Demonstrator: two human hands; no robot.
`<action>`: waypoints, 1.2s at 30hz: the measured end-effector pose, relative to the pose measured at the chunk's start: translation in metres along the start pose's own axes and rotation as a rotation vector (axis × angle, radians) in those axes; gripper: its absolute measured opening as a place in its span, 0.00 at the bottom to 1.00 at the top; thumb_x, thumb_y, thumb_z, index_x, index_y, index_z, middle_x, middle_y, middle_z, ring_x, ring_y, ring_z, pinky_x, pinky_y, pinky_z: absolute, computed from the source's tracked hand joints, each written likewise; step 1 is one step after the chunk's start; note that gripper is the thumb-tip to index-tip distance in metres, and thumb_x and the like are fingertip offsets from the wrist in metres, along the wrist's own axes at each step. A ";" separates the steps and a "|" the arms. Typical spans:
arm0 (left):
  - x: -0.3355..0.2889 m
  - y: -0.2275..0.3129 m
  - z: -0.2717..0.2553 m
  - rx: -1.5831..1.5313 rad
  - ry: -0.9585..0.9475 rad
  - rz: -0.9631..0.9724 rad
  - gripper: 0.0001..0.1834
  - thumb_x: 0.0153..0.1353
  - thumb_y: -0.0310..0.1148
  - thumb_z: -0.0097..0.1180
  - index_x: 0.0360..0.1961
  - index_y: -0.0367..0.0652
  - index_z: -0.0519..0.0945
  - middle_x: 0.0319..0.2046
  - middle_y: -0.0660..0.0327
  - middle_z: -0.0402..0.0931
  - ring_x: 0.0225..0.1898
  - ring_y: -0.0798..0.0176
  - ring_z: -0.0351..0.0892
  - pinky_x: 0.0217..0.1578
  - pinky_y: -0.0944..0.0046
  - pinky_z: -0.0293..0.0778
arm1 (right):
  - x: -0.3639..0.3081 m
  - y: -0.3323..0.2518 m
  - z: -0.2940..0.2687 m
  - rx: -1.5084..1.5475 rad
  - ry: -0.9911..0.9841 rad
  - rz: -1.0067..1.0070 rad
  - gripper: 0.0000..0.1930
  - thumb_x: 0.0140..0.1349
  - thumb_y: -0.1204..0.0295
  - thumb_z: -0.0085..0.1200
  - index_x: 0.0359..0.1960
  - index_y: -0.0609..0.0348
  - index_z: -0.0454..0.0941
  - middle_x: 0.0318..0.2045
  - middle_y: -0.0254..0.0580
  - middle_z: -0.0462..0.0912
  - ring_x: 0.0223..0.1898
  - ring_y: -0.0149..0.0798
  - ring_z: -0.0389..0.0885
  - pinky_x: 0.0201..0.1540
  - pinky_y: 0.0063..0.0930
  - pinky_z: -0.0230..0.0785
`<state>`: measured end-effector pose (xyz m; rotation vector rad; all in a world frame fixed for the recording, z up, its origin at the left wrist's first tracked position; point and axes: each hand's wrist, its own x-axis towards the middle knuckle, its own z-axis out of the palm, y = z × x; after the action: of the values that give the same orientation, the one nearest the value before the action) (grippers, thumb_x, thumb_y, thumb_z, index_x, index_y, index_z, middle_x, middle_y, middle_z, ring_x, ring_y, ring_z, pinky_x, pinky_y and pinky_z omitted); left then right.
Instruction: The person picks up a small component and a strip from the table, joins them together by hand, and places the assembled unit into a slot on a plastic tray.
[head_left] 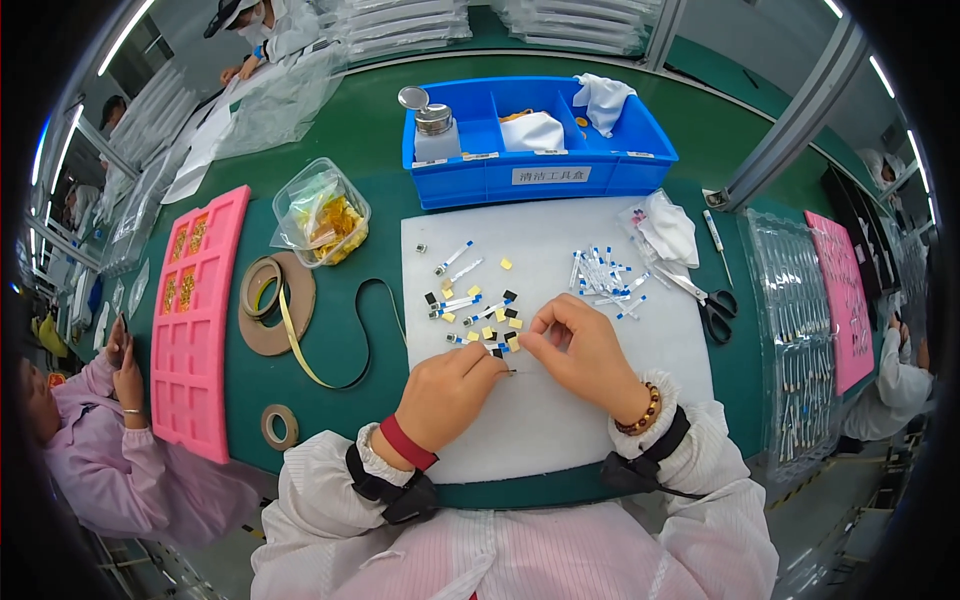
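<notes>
My left hand (450,398), with a red band at the wrist, is closed in a pinch over a white foam sheet (480,440). A thin dark tip sticks out from its fingers, too small to name. Just to the right, my right hand (582,350) is also pinched, and what it holds, if anything, is hidden. Beyond my fingers lie several small flex cables (460,303) with blue ends, mixed with yellow and black square pieces (488,332). A pile of more flex cables (600,272) lies on the sheet's right side.
At the back stands a blue divided bin (545,178) with a pump bottle (435,135) and white cloths. Tape rolls (279,427), a clear tub (345,243) and a pink tray (200,340) are at left. Scissors (716,312), a pen (717,245) and a filled clear tray (795,340) lie right.
</notes>
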<state>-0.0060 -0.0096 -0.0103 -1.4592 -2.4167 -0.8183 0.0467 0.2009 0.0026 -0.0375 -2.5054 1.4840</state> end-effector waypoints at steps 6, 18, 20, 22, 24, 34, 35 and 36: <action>0.004 0.005 -0.004 -0.111 0.032 -0.087 0.04 0.58 0.29 0.65 0.33 0.44 0.82 0.29 0.61 0.75 0.27 0.57 0.80 0.27 0.60 0.75 | 0.001 -0.006 -0.007 0.133 -0.099 0.088 0.09 0.61 0.67 0.65 0.32 0.59 0.82 0.27 0.38 0.80 0.27 0.32 0.76 0.31 0.25 0.68; 0.007 0.011 -0.008 -0.468 0.065 -0.331 0.04 0.62 0.23 0.63 0.38 0.39 0.83 0.30 0.57 0.76 0.25 0.59 0.79 0.27 0.66 0.73 | -0.003 -0.002 -0.015 0.182 -0.135 -0.018 0.06 0.60 0.72 0.65 0.32 0.61 0.83 0.26 0.38 0.82 0.26 0.30 0.76 0.31 0.24 0.68; 0.005 0.009 -0.008 -0.484 0.081 -0.360 0.06 0.61 0.22 0.63 0.40 0.39 0.84 0.30 0.57 0.76 0.25 0.62 0.78 0.27 0.67 0.71 | -0.002 0.000 -0.011 0.207 -0.105 -0.063 0.06 0.61 0.72 0.65 0.33 0.62 0.83 0.25 0.38 0.81 0.26 0.28 0.76 0.31 0.23 0.69; 0.005 0.011 -0.012 -0.557 0.095 -0.417 0.09 0.60 0.22 0.63 0.43 0.37 0.84 0.30 0.58 0.77 0.27 0.65 0.77 0.29 0.68 0.70 | -0.001 0.002 -0.006 0.228 -0.109 -0.090 0.07 0.61 0.71 0.64 0.33 0.63 0.82 0.25 0.37 0.81 0.27 0.29 0.76 0.32 0.24 0.70; 0.000 0.010 -0.016 -0.650 0.085 -0.442 0.11 0.59 0.21 0.63 0.44 0.36 0.84 0.29 0.59 0.77 0.28 0.68 0.76 0.30 0.69 0.69 | 0.000 0.000 -0.001 0.297 -0.180 -0.127 0.06 0.62 0.72 0.64 0.34 0.61 0.82 0.27 0.34 0.81 0.28 0.24 0.75 0.33 0.21 0.68; 0.001 0.006 -0.003 -0.709 0.049 -0.423 0.05 0.57 0.20 0.65 0.28 0.32 0.79 0.25 0.63 0.74 0.25 0.73 0.70 0.28 0.72 0.66 | -0.004 -0.001 -0.005 0.344 -0.191 -0.137 0.07 0.62 0.71 0.63 0.34 0.62 0.80 0.26 0.33 0.80 0.28 0.24 0.74 0.32 0.21 0.68; 0.001 0.006 -0.003 -0.737 0.028 -0.475 0.04 0.56 0.20 0.65 0.30 0.32 0.81 0.25 0.64 0.74 0.26 0.73 0.71 0.29 0.73 0.67 | -0.004 -0.001 -0.003 0.404 -0.161 -0.122 0.08 0.62 0.71 0.63 0.32 0.63 0.80 0.25 0.34 0.81 0.27 0.25 0.75 0.32 0.22 0.69; 0.000 0.006 -0.004 -0.741 0.024 -0.457 0.04 0.56 0.20 0.65 0.30 0.32 0.81 0.25 0.64 0.74 0.26 0.73 0.71 0.29 0.73 0.67 | -0.004 -0.001 -0.003 0.463 -0.132 -0.108 0.09 0.61 0.70 0.63 0.31 0.64 0.80 0.25 0.36 0.81 0.26 0.27 0.76 0.32 0.23 0.70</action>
<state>-0.0014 -0.0092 -0.0051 -1.0344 -2.5888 -1.9766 0.0517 0.2019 0.0043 0.2758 -2.1497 2.0321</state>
